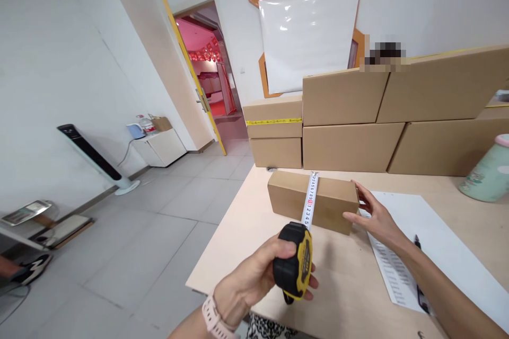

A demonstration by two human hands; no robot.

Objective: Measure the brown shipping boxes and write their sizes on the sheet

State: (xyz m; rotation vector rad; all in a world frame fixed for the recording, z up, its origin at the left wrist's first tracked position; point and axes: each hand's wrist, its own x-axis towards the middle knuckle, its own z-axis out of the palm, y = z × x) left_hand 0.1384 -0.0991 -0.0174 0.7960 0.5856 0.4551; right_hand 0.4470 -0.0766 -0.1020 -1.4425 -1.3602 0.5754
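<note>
A black and yellow tape measure (pixel 296 260) is gripped in my left hand (pixel 260 270), thumb on its top side. Its white blade (pixel 310 202) runs out away from me and crosses the top of a small cardboard box (pixel 294 198), with the hooked tip near the box's far edge. My right hand (pixel 376 217) holds the right end of that box, thumb on the near side and fingers behind the corner. A printed sheet of paper (pixel 392 270) lies under my right forearm, with a black pen (pixel 419 275) partly hidden by the arm.
Large cardboard boxes (pixel 352 147) are stacked along the table's far side; part of a person's head shows above them. A green tumbler (pixel 487 169) stands at the right. The table (pixel 226 254) ends at the left, above grey floor. A person's foot (pixel 34 267) shows far left.
</note>
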